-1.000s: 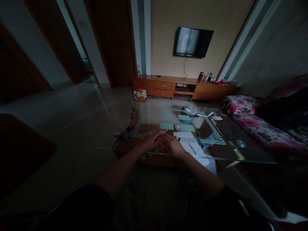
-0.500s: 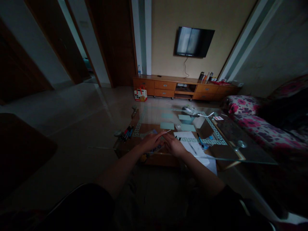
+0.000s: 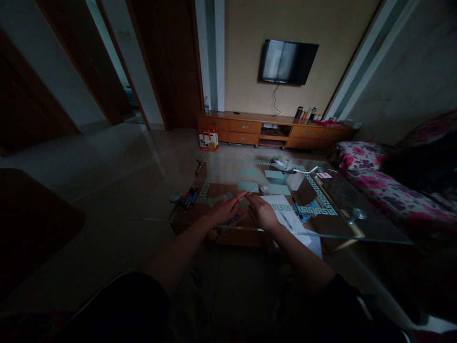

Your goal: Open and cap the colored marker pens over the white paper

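Note:
Over the near edge of the glass table (image 3: 378, 233), my left hand (image 3: 224, 210) is closed on a thin pale stick with a red part (image 3: 253, 190). One end of the stick points up and to the right past my fingertips. Close beside it, my right hand (image 3: 263, 215) has its fingers bent together toward the stick; what they grip is too small and dark to make out. Under and right of my right hand lie white paper sheets (image 3: 296, 223), with a dark pen (image 3: 285, 220) on them.
Several pens (image 3: 188, 198) lie in a bunch on the left. A blue pen (image 3: 297, 208) is right of the paper. Farther back are a plastic bag (image 3: 283, 164), a white strip (image 3: 306, 170) and a small card (image 3: 324, 176). A flowered sofa (image 3: 382, 186) stands on the right.
My hands have moved slightly apart, the right one shifting a little to the right. More of the stick and its red part shows between them.

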Demonstrator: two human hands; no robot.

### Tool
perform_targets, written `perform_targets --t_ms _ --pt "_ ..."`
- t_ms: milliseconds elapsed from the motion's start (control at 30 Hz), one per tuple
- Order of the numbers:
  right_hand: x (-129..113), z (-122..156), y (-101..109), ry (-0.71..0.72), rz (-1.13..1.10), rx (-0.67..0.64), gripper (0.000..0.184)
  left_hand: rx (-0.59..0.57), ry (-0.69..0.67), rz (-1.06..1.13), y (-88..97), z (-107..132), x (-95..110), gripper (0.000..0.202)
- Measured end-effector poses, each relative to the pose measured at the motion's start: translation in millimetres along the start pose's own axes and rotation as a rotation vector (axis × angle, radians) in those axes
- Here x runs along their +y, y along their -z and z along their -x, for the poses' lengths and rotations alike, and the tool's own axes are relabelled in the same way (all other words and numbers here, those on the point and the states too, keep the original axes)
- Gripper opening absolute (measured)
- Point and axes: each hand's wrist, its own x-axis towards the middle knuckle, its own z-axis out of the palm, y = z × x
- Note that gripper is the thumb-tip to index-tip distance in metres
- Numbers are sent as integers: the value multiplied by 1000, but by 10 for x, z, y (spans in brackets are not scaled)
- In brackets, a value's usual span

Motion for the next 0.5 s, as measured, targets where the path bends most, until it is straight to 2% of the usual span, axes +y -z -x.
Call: perform_targets --t_ms 233,500 --pt "-34 4 67 -120 18 62 53 -10 8 -21 23 21 30 57" --pt "-61 14 110 -118 29 80 44 -48 0 -79 -26 4 -9 58"
